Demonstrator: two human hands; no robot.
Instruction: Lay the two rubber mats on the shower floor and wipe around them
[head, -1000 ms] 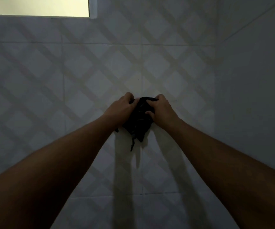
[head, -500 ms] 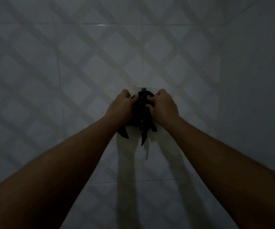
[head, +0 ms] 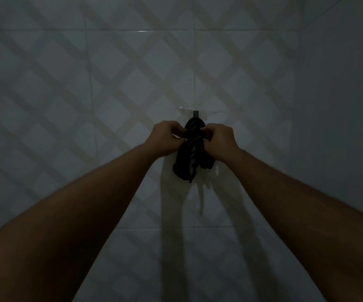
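A dark bunched cloth (head: 189,162) with pale stripes hangs against the tiled wall, its top looped at a small wall hook (head: 195,113). My left hand (head: 166,138) pinches the cloth's left side near the top. My right hand (head: 218,141) grips its right side at the same height. Both arms reach straight out toward the wall. No rubber mats and no shower floor are in view. The light is dim.
The tiled wall (head: 110,83) with a diamond pattern fills the view. A plain wall (head: 346,105) meets it in a corner at the right. Shadows of my arms fall on the tiles below the cloth.
The view has tilted down, so the window at the top left has left the frame. The hook above the cloth has come into sight, and the cloth now hangs longer between my hands.
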